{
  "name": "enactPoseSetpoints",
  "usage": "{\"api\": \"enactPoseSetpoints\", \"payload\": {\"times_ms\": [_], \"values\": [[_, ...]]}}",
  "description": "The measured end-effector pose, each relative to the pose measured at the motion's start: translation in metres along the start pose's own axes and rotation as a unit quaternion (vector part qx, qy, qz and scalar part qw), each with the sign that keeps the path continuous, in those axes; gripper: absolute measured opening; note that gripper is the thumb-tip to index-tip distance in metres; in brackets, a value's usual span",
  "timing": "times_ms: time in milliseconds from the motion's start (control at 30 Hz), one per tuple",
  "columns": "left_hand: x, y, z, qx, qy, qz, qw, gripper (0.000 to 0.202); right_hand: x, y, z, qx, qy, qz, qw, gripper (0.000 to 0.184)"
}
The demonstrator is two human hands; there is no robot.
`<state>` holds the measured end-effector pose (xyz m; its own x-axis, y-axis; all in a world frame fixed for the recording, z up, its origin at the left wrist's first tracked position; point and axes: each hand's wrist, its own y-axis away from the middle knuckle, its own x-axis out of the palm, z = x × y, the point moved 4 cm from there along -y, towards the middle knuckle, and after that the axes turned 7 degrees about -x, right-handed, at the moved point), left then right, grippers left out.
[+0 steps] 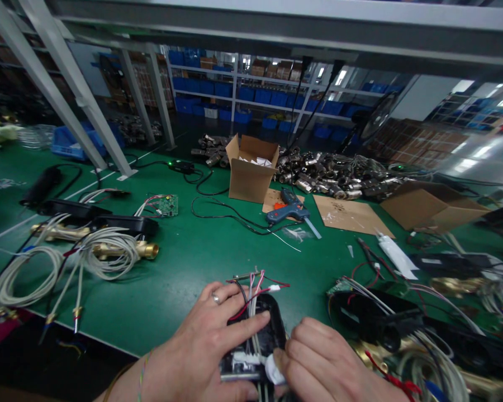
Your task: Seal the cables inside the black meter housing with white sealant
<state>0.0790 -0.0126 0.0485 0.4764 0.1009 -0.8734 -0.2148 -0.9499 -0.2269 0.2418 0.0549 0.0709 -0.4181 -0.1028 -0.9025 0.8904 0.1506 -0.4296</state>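
Observation:
My left hand (205, 340), a ring on one finger, lies over a black plastic housing (265, 335) at the near edge of the green table, its index finger pressing across the bundle of thin wires (254, 290) that stick out of the top. My right hand (322, 363) is curled beside it, fingers pinched on a small white part (272, 369) at the housing's lower end. Red, pink, white and black wires fan out beyond my fingers.
Coiled white cables with brass fittings (109, 251) lie left. A blue glue gun (291, 211), an open cardboard box (249, 170) and a pile of metal fittings (339, 173) sit further back. More black housings and wiring (381, 321) crowd the right. A circuit board (167, 205) lies mid-left.

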Motion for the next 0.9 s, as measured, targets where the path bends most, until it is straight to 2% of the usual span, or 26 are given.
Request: {"api": "enactPoseSetpoints", "payload": {"times_ms": [500, 667, 767, 900], "values": [[-0.002, -0.002, 0.001, -0.005, 0.003, -0.006, 1.0, 0.069, 0.003, 0.007, -0.006, 0.091, -0.034, -0.025, 0.995, 0.032], [0.001, 0.003, 0.003, 0.015, -0.036, -0.05, 0.998, 0.065, 0.005, 0.008, -0.007, 0.103, -0.045, -0.029, 0.993, 0.027], [0.011, 0.01, 0.005, 0.062, -0.059, -0.104, 0.991, 0.062, 0.007, 0.012, -0.009, 0.119, -0.06, -0.022, 0.991, 0.022], [0.027, 0.018, 0.009, 0.063, -0.071, -0.148, 0.984, 0.057, 0.009, 0.015, -0.01, 0.13, -0.071, -0.039, 0.988, 0.019]]}}
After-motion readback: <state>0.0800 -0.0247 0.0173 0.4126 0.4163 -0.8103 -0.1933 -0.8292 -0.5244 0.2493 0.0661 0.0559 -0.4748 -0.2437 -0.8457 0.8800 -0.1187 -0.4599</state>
